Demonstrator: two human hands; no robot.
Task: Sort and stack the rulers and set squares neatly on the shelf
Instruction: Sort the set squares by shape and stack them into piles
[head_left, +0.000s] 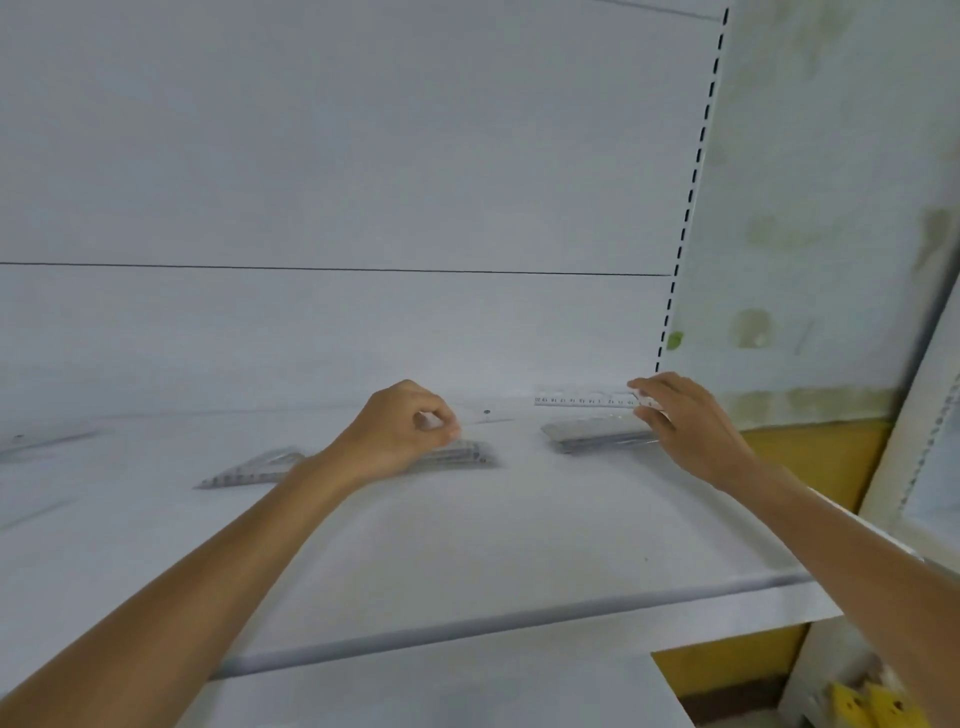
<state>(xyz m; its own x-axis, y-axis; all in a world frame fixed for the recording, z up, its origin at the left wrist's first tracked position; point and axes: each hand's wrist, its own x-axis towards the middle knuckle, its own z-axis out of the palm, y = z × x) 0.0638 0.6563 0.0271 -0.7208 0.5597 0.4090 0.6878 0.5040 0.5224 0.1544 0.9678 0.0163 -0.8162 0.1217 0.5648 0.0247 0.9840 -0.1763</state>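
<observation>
White shelf (467, 545) and plain back panel (363, 182) are seen, bounded at the right by a slotted upright (696, 171). A clear ruler (582, 401) is pinched at its right end by the right hand (685, 426) and held level, close to the back panel, just above a stack of rulers (597, 437) lying on the shelf. Further left, the left hand (400, 431) is held with fingers curled against the thumb over a blurred pile of set squares (467, 454); whether anything is gripped cannot be told. Another set square (249, 470) is laid flat to its left.
</observation>
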